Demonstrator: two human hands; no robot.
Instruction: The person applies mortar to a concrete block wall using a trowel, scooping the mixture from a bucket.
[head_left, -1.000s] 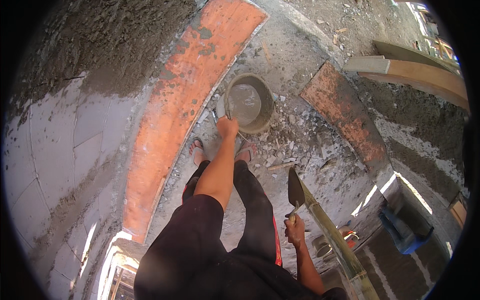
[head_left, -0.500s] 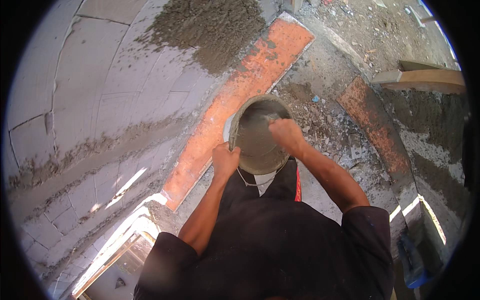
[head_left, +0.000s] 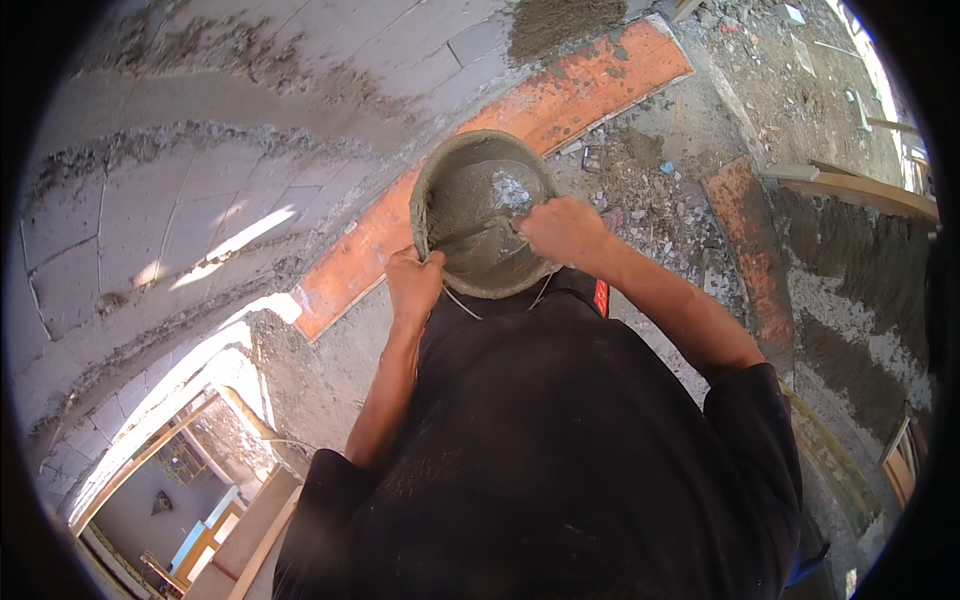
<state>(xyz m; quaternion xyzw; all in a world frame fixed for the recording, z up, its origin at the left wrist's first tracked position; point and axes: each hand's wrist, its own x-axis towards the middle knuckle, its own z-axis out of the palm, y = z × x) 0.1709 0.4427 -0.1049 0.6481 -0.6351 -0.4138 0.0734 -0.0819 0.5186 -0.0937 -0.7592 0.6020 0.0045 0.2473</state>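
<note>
A round bucket (head_left: 424, 190), its wall coated in grey mortar, stands tilted in front of my body. Wet mortar (head_left: 465, 215) lies inside, with a bright sunlit patch near the far right. My left hand (head_left: 414, 278) is closed on the rim at the near left. Over the right side of the bucket, my right hand (head_left: 565, 232) is closed round the handle of what looks like a trowel (head_left: 488, 228), smeared with mortar and partly sunk in it. The handle is hidden by my fingers. A thin wire bail (head_left: 462, 304) hangs on the near side.
Behind the bucket, a long orange board (head_left: 590, 85) runs along the foot of a block wall (head_left: 215, 160). Rubble (head_left: 665, 215) covers the ground at right, beside a second stained board (head_left: 745, 225) and a timber plank (head_left: 870, 192). An opening with a wooden frame (head_left: 150, 465) is at lower left.
The bucket and both hands sit higher and a little left in the view, which has shifted. My right hand has moved the tool lower across the mortar; my left hand keeps the rim.
</note>
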